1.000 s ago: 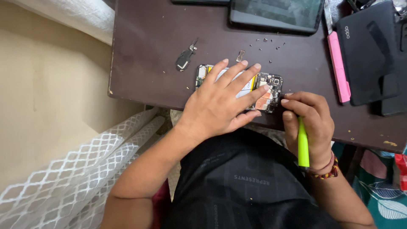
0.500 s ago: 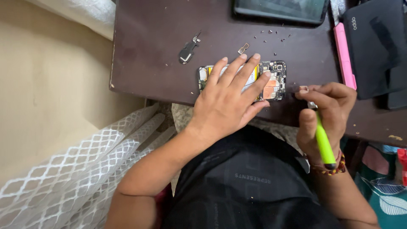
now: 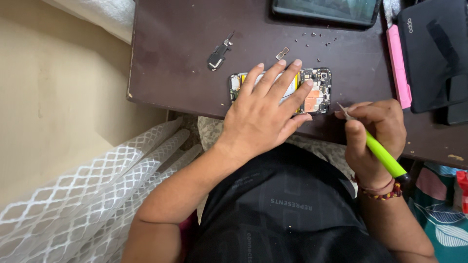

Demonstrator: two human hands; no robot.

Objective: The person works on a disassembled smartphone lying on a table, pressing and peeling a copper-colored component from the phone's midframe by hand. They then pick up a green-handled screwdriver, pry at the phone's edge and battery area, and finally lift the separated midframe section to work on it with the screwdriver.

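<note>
Two hands at work: left hand (image 3: 265, 114) spread flat, pinning the opened phone (image 3: 312, 90) steady; right hand (image 3: 378, 131) pinching a green screwdriver (image 3: 380, 155) just beside it.

tool (image 3: 382, 155): lime green | table (image 3: 175, 53): dark brown | case (image 3: 398, 65): pink | curtain (image 3: 73, 195): white lattice

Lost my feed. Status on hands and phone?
Left hand flat on open phone. Right hand grips green tool, tip beside phone. Loose screws behind.
</note>
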